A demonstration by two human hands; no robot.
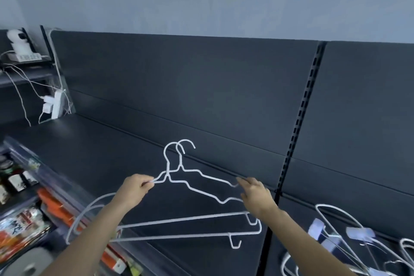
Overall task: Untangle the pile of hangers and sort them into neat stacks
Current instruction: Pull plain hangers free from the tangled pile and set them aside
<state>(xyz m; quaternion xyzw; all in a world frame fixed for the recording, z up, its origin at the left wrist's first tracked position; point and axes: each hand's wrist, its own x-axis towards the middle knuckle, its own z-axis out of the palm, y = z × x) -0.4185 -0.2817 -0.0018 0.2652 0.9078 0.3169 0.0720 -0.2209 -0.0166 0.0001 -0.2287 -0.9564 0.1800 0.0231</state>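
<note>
Two white wire hangers (pixel 197 188) overlap in the air above a dark shelf (pixel 107 154), hooks up and close together. My left hand (pixel 134 190) pinches their left shoulder wires just below the necks. My right hand (pixel 255 195) touches the right shoulder of the rear hanger with its fingertips, fingers mostly straight. At the lower right lies a tangled pile of white hangers (pixel 358 246), some with pale clips.
A dark back panel (pixel 201 87) rises behind the shelf, with a slotted upright (pixel 300 119) right of the hands. A power strip with white cables (pixel 53 103) and a small camera (pixel 18 45) sit at the upper left. Packaged goods (pixel 20 226) fill lower shelves at left.
</note>
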